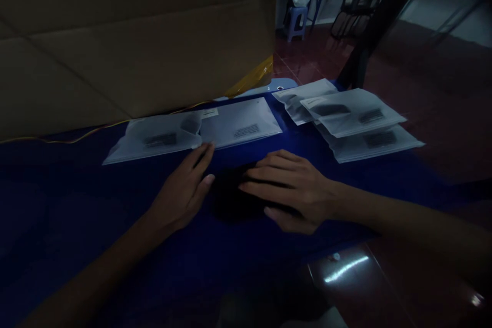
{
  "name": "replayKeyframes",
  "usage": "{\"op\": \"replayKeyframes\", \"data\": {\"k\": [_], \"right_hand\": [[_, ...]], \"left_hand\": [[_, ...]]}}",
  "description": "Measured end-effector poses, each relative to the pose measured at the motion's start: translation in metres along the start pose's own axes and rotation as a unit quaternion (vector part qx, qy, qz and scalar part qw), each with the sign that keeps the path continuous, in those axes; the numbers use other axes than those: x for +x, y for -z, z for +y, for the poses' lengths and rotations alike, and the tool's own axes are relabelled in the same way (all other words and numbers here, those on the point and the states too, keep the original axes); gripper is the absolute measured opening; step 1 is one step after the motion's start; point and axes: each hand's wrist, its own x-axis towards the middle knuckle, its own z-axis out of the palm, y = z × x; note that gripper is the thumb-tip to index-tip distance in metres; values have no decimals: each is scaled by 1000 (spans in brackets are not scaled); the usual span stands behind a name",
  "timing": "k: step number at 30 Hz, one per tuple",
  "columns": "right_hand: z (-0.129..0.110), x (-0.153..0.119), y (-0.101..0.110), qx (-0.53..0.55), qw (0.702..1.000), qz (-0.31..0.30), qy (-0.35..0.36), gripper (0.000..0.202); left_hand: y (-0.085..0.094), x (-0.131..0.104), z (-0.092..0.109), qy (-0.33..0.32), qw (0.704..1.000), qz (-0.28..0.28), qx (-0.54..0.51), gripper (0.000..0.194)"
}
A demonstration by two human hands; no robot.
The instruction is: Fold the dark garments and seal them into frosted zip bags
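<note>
My left hand (184,189) lies flat on the blue table (96,225), fingers together, its fingertips touching the near edge of a frosted plastic bag (157,138). My right hand (294,189) rests over a dark item (234,195) on the table, fingers spread across it; the item is too dark to make out. A second frosted bag (242,123) with a printed label lies just behind both hands.
A large cardboard box (130,36) with yellow tape stands at the back left. A stack of frosted bags (357,120) lies at the right near the table's edge. Beyond are a red floor, a blue stool (296,20) and a seated person.
</note>
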Motion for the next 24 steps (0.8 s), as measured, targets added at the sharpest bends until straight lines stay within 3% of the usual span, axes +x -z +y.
{"op": "replayKeyframes", "data": {"k": [6, 10, 12, 15, 17, 21, 22, 24], "right_hand": [[8, -2, 1, -82, 991, -3, -109, 48], [17, -3, 1, -27, 990, 77, -115, 42], [24, -4, 0, -12, 980, 108, -167, 43], [35, -8, -3, -21, 963, 75, -257, 45], [38, -11, -5, -65, 959, 31, -275, 37], [28, -7, -5, -87, 973, 36, -213, 19], [22, -5, -4, -57, 982, 38, -177, 21], [10, -1, -3, 10, 994, -34, -101, 47]], "left_hand": [[3, 1, -3, -7, 999, -30, -13, 73], [5, 2, 1, -38, 998, -10, -38, 72], [6, 3, 5, -51, 998, -9, -32, 81], [5, 3, 13, -77, 997, -29, 5, 104], [4, 3, 17, -100, 994, -44, 24, 115], [2, 3, 21, -117, 991, -57, 35, 121], [1, 3, 22, -115, 991, -58, 37, 120], [1, 4, 23, -107, 992, -59, 37, 120]]}}
